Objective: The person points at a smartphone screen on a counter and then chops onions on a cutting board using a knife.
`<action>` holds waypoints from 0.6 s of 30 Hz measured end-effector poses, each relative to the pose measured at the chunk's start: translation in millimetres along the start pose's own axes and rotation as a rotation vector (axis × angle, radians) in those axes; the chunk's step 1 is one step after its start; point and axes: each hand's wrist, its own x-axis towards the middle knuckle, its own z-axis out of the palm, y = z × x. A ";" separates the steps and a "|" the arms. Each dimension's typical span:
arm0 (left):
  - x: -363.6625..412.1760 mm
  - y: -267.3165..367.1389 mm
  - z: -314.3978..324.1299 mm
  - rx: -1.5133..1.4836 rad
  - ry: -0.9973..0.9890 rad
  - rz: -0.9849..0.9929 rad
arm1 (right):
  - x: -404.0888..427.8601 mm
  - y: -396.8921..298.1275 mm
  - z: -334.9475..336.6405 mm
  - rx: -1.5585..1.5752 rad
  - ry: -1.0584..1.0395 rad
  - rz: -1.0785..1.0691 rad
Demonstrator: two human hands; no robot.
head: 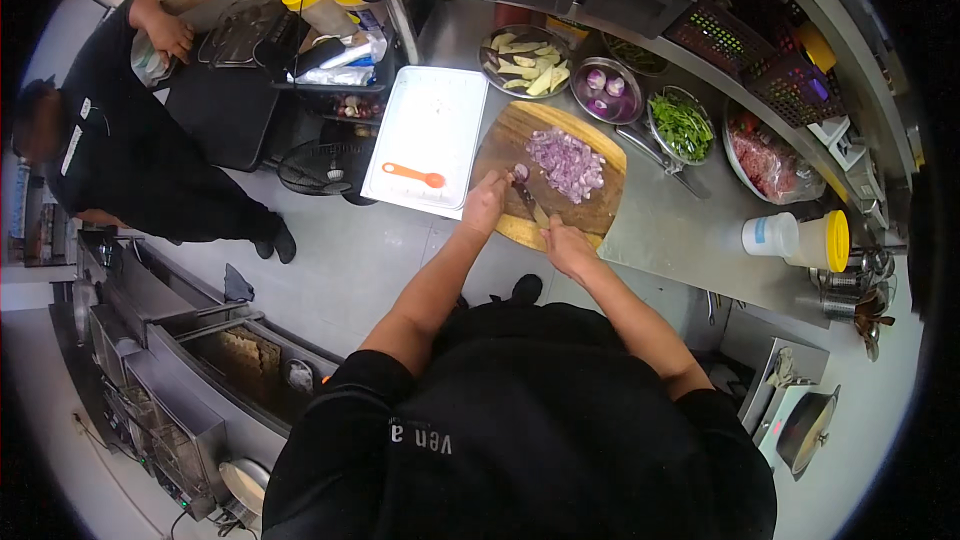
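Observation:
On a round wooden cutting board (517, 136) lies a heap of chopped red onion (568, 163). My left hand (486, 202) is at the board's left side, its fingertips against a small piece of red onion (521, 172). My right hand (568, 244) grips a kitchen knife (531, 204) at the board's near edge, the blade pointing up and left towards the onion piece. A white plastic tray (431, 116) with an orange measuring spoon (412, 174) on it stands left of the board.
Behind the board are bowls of cut eggplant (525, 64), red onions (606, 90) and green herbs (679, 126). Tongs (652, 150) lie to the right, near a bowl of ground meat (772, 161) and lidded tubs (770, 235). Another person (142, 120) stands at the left.

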 end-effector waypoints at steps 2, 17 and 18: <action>-0.5 1.9 -2.5 -0.028 0.041 0.026 | -6.0 -2.4 -6.7 -0.033 0.061 -0.054; 1.9 0.3 -2.6 0.014 -0.006 0.028 | -14.0 -13.0 -6.9 -0.014 -0.020 0.033; -0.7 1.3 -3.0 0.003 -0.001 0.030 | -13.9 -13.3 -4.3 -0.014 -0.017 0.033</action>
